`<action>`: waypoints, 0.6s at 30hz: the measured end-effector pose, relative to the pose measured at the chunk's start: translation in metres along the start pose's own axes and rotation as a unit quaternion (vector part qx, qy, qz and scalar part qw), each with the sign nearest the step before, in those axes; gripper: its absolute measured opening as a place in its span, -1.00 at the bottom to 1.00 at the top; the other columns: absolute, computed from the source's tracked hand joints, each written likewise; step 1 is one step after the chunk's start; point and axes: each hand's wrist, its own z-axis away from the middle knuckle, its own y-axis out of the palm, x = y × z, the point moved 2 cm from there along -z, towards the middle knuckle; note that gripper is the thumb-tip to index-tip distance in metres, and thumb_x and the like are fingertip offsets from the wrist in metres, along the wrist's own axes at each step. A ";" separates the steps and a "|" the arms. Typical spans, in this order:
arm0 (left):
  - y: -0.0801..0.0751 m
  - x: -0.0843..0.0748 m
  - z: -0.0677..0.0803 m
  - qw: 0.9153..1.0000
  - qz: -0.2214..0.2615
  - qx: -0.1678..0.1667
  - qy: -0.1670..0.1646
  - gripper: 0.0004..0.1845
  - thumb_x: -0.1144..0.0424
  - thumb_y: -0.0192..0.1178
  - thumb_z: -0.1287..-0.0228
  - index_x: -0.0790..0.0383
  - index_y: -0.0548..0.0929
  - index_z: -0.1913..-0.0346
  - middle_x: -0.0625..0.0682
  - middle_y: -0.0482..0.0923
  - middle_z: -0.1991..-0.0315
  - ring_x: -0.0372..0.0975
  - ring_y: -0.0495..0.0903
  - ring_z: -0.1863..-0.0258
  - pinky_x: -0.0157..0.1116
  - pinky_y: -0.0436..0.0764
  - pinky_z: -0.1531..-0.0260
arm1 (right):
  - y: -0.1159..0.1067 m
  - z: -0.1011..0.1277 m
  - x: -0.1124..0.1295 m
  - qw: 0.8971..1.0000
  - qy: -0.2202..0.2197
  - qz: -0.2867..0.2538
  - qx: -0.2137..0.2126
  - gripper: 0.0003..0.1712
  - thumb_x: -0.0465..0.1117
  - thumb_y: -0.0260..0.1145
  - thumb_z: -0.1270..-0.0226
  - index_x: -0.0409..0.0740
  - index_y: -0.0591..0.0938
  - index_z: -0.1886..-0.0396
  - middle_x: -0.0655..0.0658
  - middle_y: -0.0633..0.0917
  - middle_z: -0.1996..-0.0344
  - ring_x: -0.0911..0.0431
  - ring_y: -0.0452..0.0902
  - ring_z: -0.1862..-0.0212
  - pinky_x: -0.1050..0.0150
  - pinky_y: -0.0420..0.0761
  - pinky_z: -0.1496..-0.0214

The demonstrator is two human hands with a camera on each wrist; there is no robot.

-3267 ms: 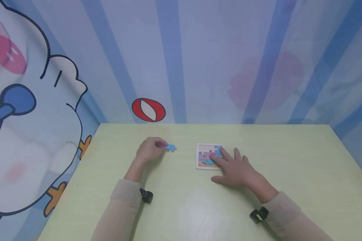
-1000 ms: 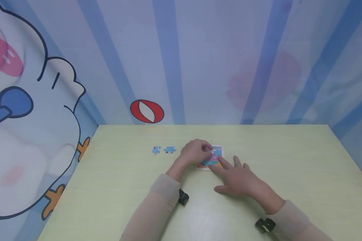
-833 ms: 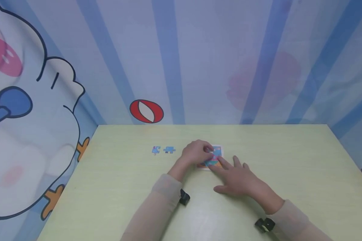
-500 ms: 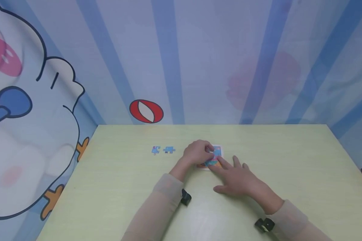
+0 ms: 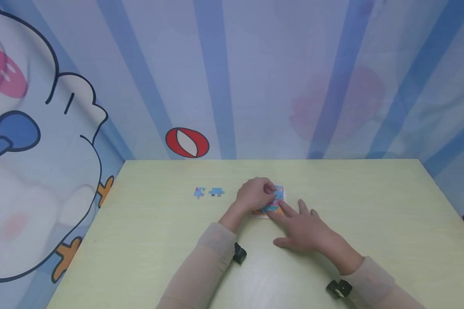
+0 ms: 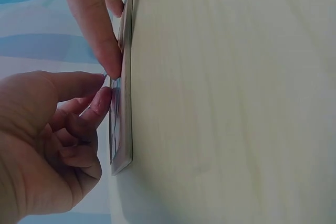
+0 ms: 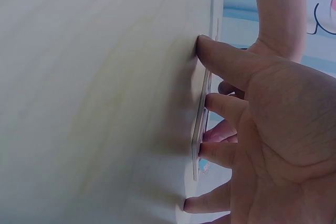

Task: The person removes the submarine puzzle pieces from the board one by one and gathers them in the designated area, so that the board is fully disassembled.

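Note:
A small square jigsaw puzzle in a pale frame [image 5: 261, 217] lies on the table, its picture blue, pink and orange. Over its upper left part is my left hand [image 5: 255, 194], thumb and fingertips pinching a thin puzzle piece [image 6: 106, 80] right at the board's surface. The fingers mostly hide that piece. My right hand [image 5: 303, 229] is spread at the board's near right side, with index and middle fingertips resting on it. In the right wrist view its thumb [image 7: 226, 59] reaches down to the table beside the frame.
Two loose blue puzzle pieces lie left of the board, one with a bit of pink [image 5: 199, 192] and one wider [image 5: 216, 192]. The pale yellow table [image 5: 371, 206] ends at a striped blue curtain [image 5: 255, 86] with cartoon prints.
My left hand has moved right from the loose pieces to the board. In the last half second its fingertips have shifted slightly toward the board's far edge. The right hand stays spread on the board.

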 end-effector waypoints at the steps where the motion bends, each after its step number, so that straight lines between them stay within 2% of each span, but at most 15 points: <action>1: 0.001 0.000 0.000 1.000 0.002 -0.002 0.000 -0.84 0.19 0.36 -0.32 -0.01 0.75 0.07 -0.20 0.71 0.23 -0.31 0.65 0.24 -0.26 0.59 0.26 | 0.000 0.000 0.000 1.000 0.000 0.000 0.000 -0.12 0.31 0.33 -0.39 0.21 0.32 -0.62 -0.26 0.15 -0.62 -0.68 0.03 -0.43 -0.62 0.25 -0.19; 10: 0.001 0.001 -0.001 1.000 0.021 -0.019 0.001 -0.88 0.16 0.36 -0.35 0.01 0.78 0.10 -0.20 0.72 0.27 -0.32 0.65 0.27 -0.29 0.59 0.30 | 0.001 -0.001 0.000 1.000 0.003 -0.004 0.000 -0.12 0.31 0.34 -0.38 0.22 0.33 -0.62 -0.25 0.14 -0.63 -0.68 0.01 -0.44 -0.62 0.24 -0.21; 18: -0.008 0.000 0.008 0.999 0.038 -0.032 -0.010 -0.89 0.12 0.38 -0.35 -0.01 0.79 0.13 -0.20 0.73 0.28 -0.32 0.66 0.28 -0.26 0.59 0.27 | 0.001 -0.002 -0.002 1.000 0.007 -0.006 0.004 -0.12 0.33 0.33 -0.38 0.22 0.32 -0.62 -0.25 0.13 -0.63 -0.68 0.00 -0.44 -0.63 0.21 -0.22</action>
